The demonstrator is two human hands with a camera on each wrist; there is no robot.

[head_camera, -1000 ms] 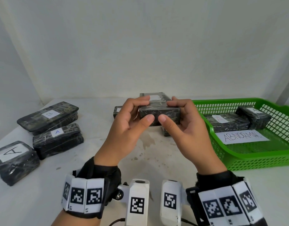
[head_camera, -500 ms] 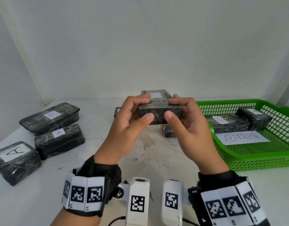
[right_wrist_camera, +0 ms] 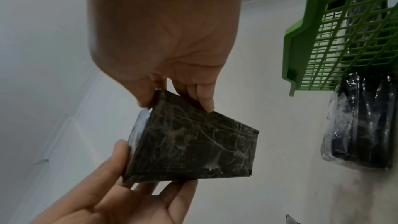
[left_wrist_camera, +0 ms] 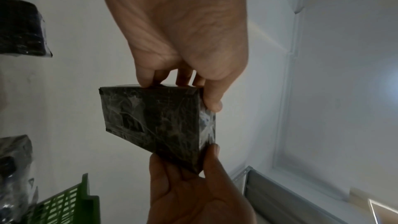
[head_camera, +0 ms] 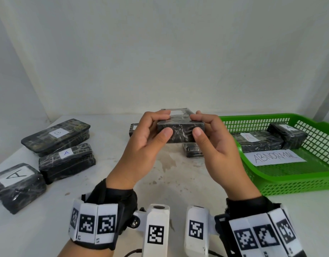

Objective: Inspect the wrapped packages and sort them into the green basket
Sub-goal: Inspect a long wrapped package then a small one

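Compared with a second ago, the black film-wrapped rectangular package (head_camera: pixel 180 131) sits a bit higher and more level between the hands, and both thumbs have slid up onto its near face. The left hand (head_camera: pixel 145 143) pinches the left end, fingers curled over the top and thumb pressed on the front; the right hand (head_camera: pixel 218 145) does the same on the right end. So both hands are clamped on that one package, held up in the air above the white table (head_camera: pixel 178 182), just left of the green plastic mesh basket (head_camera: pixel 289 184). From the left wrist view the package's underside (left_wrist_camera: pixel 155 120) shows only crinkled wrap.

Inside the basket lie two wrapped packages, one with a red A label (head_camera: pixel 256 140) and a shorter one (head_camera: pixel 288 135) touching it, plus a paper sign reading ABNORMAL (head_camera: pixel 275 157). Off to the left on the table sit three more: one labelled B (head_camera: pixel 56 134), and two labelled A (head_camera: pixel 67 160) (head_camera: pixel 15 184).
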